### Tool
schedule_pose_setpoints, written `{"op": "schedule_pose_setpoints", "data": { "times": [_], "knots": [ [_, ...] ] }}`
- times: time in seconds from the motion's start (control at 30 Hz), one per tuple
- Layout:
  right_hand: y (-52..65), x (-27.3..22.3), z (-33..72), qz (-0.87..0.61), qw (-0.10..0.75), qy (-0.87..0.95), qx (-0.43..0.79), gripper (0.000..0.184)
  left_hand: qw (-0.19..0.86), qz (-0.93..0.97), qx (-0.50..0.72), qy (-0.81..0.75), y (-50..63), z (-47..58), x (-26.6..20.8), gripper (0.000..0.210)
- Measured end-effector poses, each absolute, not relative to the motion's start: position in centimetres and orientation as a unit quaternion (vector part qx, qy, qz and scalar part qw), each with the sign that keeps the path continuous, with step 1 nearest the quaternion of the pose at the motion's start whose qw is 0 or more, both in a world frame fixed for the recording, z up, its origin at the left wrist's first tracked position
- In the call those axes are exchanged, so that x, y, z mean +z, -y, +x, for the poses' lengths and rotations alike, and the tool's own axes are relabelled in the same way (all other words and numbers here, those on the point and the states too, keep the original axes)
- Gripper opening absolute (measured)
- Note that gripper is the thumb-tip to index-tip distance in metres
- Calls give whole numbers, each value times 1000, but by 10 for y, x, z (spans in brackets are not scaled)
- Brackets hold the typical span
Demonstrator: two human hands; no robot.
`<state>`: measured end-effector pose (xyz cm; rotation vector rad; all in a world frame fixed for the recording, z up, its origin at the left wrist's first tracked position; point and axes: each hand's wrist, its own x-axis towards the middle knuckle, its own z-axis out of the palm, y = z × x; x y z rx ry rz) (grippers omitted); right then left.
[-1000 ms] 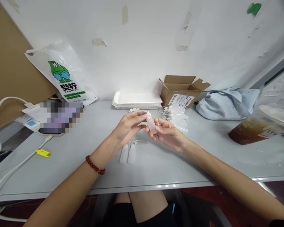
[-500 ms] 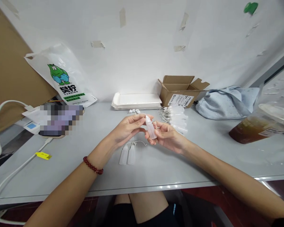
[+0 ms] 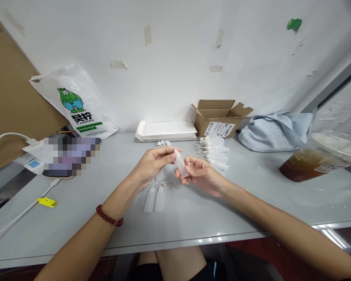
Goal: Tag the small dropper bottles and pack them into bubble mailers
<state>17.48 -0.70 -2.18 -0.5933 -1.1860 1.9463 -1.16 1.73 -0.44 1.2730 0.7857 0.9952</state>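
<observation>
A small translucent dropper bottle [image 3: 181, 168] is held tilted between both hands over the table. My left hand [image 3: 150, 168] pinches its top end, so the tip is hidden by thumb and fingers. Lower down, the fingers of my right hand [image 3: 203, 175] are closed around the bottle's body. Below my left hand, two similar bottles [image 3: 155, 200] lie side by side with a thin white cord at their tops. Part of another bottle shows beside my left fingers. Small white caps [image 3: 163, 143] lie just beyond that hand.
Several bottles with cords [image 3: 215, 150] lie in a pile right of centre. Behind stand a stack of white envelopes [image 3: 165, 130] and an open cardboard box [image 3: 219, 123]. A blue cloth bag [image 3: 275, 132] and drink cup [image 3: 307, 160] are right; a phone [image 3: 76, 158] and plastic bag [image 3: 78, 103] left.
My left fingers have closed over the bottle's pointed tip, which showed before. The bottle is more tilted, and the view has shifted slightly.
</observation>
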Motion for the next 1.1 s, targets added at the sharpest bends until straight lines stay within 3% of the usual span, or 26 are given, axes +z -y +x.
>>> {"op": "schedule_pose_setpoints", "data": {
  "times": [0.37,0.57,0.73,1.1],
  "knots": [
    [4,-22,176,-243,390,463,758,29,644,527,463,-304,-18,-5,-5,15],
    [3,-20,177,-243,388,463,759,29,670,511,448,-299,-21,-8,-5,25],
    [5,-19,178,-245,388,457,761,30,690,519,429,-267,-20,-11,-2,17],
    [4,-14,182,-244,366,460,772,28,644,514,466,-321,-18,-8,-1,17]
  ]
}}
